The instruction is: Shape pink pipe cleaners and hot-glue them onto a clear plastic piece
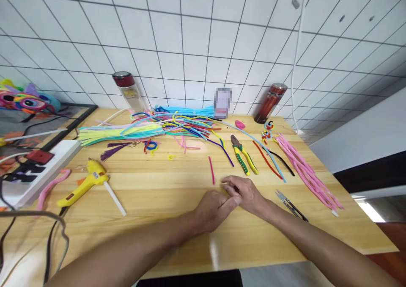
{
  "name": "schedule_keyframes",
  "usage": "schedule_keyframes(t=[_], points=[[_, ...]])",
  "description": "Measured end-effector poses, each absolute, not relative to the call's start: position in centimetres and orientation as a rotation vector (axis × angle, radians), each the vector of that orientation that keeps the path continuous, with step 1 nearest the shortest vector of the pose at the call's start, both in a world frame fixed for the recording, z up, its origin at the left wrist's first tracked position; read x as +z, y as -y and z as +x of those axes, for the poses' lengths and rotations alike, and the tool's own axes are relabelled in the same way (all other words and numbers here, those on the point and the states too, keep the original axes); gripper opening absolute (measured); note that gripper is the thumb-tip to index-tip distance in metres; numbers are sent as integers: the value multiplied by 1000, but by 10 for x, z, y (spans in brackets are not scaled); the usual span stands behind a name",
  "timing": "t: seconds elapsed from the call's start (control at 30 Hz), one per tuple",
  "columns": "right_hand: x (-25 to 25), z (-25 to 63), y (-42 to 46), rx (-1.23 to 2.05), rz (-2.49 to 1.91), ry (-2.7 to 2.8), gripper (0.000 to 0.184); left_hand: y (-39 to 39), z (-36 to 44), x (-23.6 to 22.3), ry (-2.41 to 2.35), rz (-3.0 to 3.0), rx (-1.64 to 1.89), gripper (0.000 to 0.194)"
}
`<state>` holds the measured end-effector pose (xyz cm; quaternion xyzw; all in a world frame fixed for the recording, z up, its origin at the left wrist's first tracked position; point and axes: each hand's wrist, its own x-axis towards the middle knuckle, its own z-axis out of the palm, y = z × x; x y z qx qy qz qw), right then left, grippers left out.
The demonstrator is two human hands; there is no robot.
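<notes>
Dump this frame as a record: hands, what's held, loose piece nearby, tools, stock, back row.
left_hand: left hand, fingers curled, up against the right
right_hand: right hand, fingers bent, over the table
held: cannot tell; fingers hide it
loose_piece: short magenta strip, just beyond the hands
tools_right: pliers, handles spread; snips
tools_left: yellow glue gun, white stick beside it
stock: multicolored strips; pink bundle, right
back_row: clear bottle, red flask
</notes>
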<state>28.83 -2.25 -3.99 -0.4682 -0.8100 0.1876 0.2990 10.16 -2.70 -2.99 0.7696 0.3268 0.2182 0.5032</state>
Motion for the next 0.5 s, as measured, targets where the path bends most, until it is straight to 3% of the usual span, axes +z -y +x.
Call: schedule_keyframes(t=[0.2, 0.5], points=[[-16, 274, 7, 699, -1641, 2132, 20, 31, 102, -28, -788, 2080, 538, 63], [-3, 223, -21, 433, -2174, 2065, 29, 44, 96, -42, -487, 2342, 796, 64]])
